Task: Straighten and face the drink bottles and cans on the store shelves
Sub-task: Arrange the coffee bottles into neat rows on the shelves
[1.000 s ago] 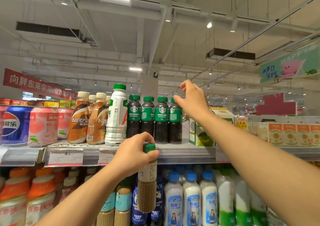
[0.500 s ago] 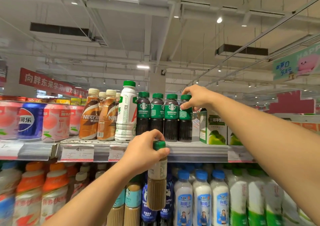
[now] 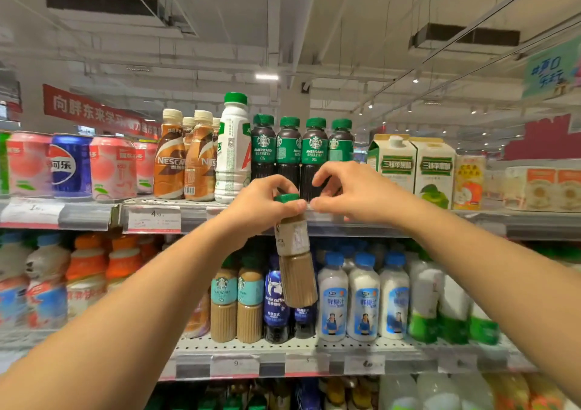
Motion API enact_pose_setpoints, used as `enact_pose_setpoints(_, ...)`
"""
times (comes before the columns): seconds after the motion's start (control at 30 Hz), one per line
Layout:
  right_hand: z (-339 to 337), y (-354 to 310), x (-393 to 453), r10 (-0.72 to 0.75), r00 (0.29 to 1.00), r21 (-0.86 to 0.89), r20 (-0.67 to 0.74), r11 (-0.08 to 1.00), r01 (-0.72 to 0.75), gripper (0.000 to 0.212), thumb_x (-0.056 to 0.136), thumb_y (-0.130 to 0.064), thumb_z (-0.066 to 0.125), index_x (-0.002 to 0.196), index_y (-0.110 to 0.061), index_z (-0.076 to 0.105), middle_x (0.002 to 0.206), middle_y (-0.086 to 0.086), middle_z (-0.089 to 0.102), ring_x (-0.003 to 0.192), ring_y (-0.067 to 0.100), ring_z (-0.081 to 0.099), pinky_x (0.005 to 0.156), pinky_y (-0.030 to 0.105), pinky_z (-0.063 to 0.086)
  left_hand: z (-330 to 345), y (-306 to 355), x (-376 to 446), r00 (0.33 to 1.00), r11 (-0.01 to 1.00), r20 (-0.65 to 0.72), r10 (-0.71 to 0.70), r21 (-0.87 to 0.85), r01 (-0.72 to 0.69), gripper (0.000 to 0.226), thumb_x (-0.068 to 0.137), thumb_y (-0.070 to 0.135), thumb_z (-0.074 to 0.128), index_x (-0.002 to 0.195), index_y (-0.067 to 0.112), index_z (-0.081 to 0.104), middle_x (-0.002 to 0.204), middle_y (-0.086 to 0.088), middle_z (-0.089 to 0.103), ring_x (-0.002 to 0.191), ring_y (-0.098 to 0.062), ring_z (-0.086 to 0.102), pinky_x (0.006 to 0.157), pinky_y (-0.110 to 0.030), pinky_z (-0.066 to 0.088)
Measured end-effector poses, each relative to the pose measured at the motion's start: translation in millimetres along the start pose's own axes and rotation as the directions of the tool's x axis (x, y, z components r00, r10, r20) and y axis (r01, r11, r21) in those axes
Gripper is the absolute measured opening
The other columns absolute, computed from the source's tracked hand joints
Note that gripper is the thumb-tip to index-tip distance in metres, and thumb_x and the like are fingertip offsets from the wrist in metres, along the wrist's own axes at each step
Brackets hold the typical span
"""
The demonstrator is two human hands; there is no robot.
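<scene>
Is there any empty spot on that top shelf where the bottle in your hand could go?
One gap shows on the top shelf: between the dark coffee bottles and the green-and-white cartons. Left of it, bottles and cans stand tightly packed. The left hand holds the tan bottle below.

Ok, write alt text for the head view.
The left hand holds a green-capped latte bottle by its neck in front of stocked drink shelves, while the right hand reaches toward its cap. Four dark Americano bottles stand on the top shelf behind.
</scene>
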State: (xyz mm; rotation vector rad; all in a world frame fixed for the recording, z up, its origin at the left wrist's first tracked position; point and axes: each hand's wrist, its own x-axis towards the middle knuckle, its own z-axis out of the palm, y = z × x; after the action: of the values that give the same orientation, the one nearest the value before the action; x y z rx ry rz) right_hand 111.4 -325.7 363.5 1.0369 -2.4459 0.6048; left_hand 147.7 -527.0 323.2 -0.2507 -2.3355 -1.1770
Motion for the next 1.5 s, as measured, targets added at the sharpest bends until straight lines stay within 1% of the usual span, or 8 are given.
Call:
enact_pose_setpoints(0.1, 37, 6, -29, 0.093, 0.988, 0.25, 0.124, 0.961, -0.122, 0.07, 0.074, -0.06, 0.082, 0.129, -0.029, 0.053, 0.103, -0.006, 0.072, 0.087, 0.014, 0.073, 0.073, 0.04, 0.064, -3, 4, -3, 1.0, 0.998, 0.008, -0.018, -0.058, 0.018, 0.02, 0.087, 0.035, 0.08, 0.1, 0.024, 0.069, 0.101, -0.014, 0.07, 0.084, -0.023, 0.067, 0.082, -0.048, 0.06)
enact_pose_setpoints(0.2, 66, 8, -41, 0.144, 0.985, 0.393, 0.1, 0.903, -0.172, 0.086, 0.064, -0.071, 0.082, 0.133, -0.03, 0.051, 0.112, -0.006, 0.071, 0.099, 0.01, 0.071, 0.083, 0.045, 0.063, -3, 10, -7, 0.999, 0.992, 0.011, -0.032, -0.122, 0.033, 0.022, 0.09, 0.028, 0.077, 0.105, 0.014, 0.068, 0.094, -0.011, 0.068, 0.078, -0.017, 0.065, 0.063, -0.031, 0.057)
enact_pose_setpoints(0.4, 89, 0, -49, 0.128, 0.991, 0.499, 0.045, 0.856, -0.133, 0.059, 0.07, -0.055, 0.087, 0.116, -0.029, 0.06, 0.102, -0.01, 0.074, 0.092, 0.006, 0.071, 0.078, 0.039, 0.061, 9, 16, -26, 0.997, 0.993, -0.081, 0.0, -0.117, -0.009, 0.021, 0.088, 0.03, 0.08, 0.102, 0.017, 0.07, 0.084, 0.0, 0.07, 0.074, -0.008, 0.069, 0.068, -0.031, 0.059)
enact_pose_setpoints(0.7, 156, 27, -105, 0.116, 0.973, 0.484, 0.197, 0.852, -0.2, 0.06, 0.059, -0.045, 0.084, 0.112, -0.032, 0.06, 0.103, -0.01, 0.076, 0.095, 0.008, 0.072, 0.089, 0.046, 0.059, 20, -42, -100, 0.998, 0.964, 0.068, -0.004, 0.267, -0.014, 0.052, 0.089, 0.065, 0.062, 0.131, 0.034, 0.058, 0.099, 0.01, 0.069, 0.093, -0.003, 0.066, 0.084, -0.031, 0.054)
enact_pose_setpoints(0.93, 228, 57, -161, 0.215, 0.904, 0.455, 0.369, 0.807, -0.377, 0.067, 0.059, -0.041, 0.084, 0.119, -0.035, 0.056, 0.111, -0.015, 0.072, 0.1, -0.001, 0.068, 0.093, 0.032, 0.056, 68, -156, -182, 0.995, 0.81, 0.093, -0.035, 0.586, -0.026, 0.039, 0.094, 0.044, 0.059, 0.129, 0.026, 0.059, 0.129, 0.007, 0.057, 0.119, -0.015, 0.054, 0.1, -0.039, 0.049)
enact_pose_setpoints(1.07, 263, 61, -183, 0.242, 0.88, 0.445, 0.409, 0.789, -0.424, 0.066, 0.062, -0.036, 0.082, 0.122, -0.041, 0.054, 0.111, -0.016, 0.072, 0.1, 0.002, 0.068, 0.092, 0.034, 0.056, 88, -194, -198, 0.998, 0.686, 0.059, -0.012, 0.727, -0.035, 0.056, 0.088, 0.034, 0.062, 0.141, 0.024, 0.049, 0.15, -0.002, 0.046, 0.139, -0.026, 0.042, 0.114, -0.049, 0.037)
enact_pose_setpoints(1.23, 300, 70, -191, 0.292, 0.856, 0.423, 0.426, 0.772, -0.474, 0.063, 0.067, -0.028, 0.083, 0.121, -0.042, 0.052, 0.105, -0.016, 0.07, 0.093, 0.004, 0.067, 0.084, 0.034, 0.057, 91, -211, -200, 0.998, 0.599, 0.048, -0.03, 0.801, -0.021, 0.067, 0.085, 0.032, 0.061, 0.148, 0.024, 0.038, 0.154, -0.001, 0.038, 0.143, -0.027, 0.035, 0.116, -0.055, 0.031)
enact_pose_setpoints(1.5, 345, 88, -197, 0.363, 0.81, 0.291, 0.461, 0.8, -0.525, 0.05, 0.064, -0.021, 0.083, 0.104, -0.033, 0.055, 0.095, -0.005, 0.067, 0.085, 0.012, 0.064, 0.075, 0.029, 0.053, 105, -223, -201, 0.999, 0.65, -0.042, -0.018, 0.759, 0.043, 0.074, 0.083, 0.027, 0.064, 0.152, 0.023, 0.037, 0.156, -0.007, 0.037, 0.147, -0.031, 0.029, 0.105, -0.051, 0.041)
